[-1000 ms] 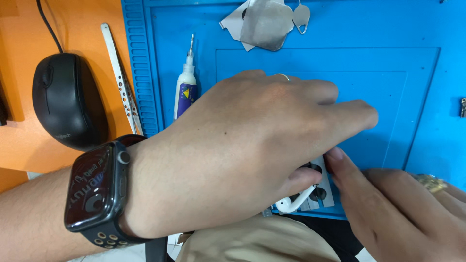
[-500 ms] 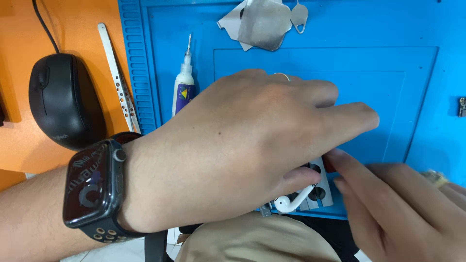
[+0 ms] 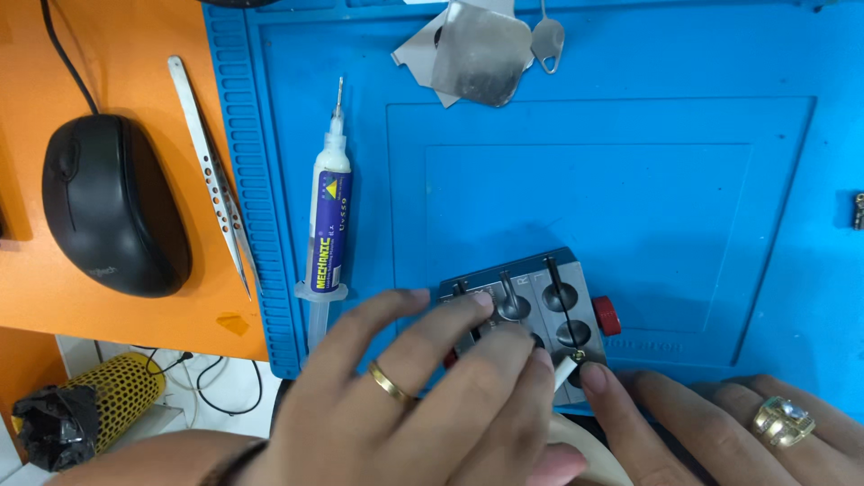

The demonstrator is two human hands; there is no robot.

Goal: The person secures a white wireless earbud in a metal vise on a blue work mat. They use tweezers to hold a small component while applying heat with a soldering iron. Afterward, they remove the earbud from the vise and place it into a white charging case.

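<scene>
Your left hand rests with spread fingers on a small grey fixture near the blue mat's near edge. Your right hand pinches a small white piece against it; keep the fixture pressed steady.

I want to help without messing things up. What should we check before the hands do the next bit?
1. Metal block sits flat on the blue mat: ok.
2. Left hand steadies the block with its fingertips: ok.
3. Right hand touches the small white piece: ok.
4. White piece seated in its slot: cannot tell, fingers hide it.
5. Glue syringe lies apart from the hands: ok.
6. Tweezers lie off the mat, beside the mouse: ok.
</scene>
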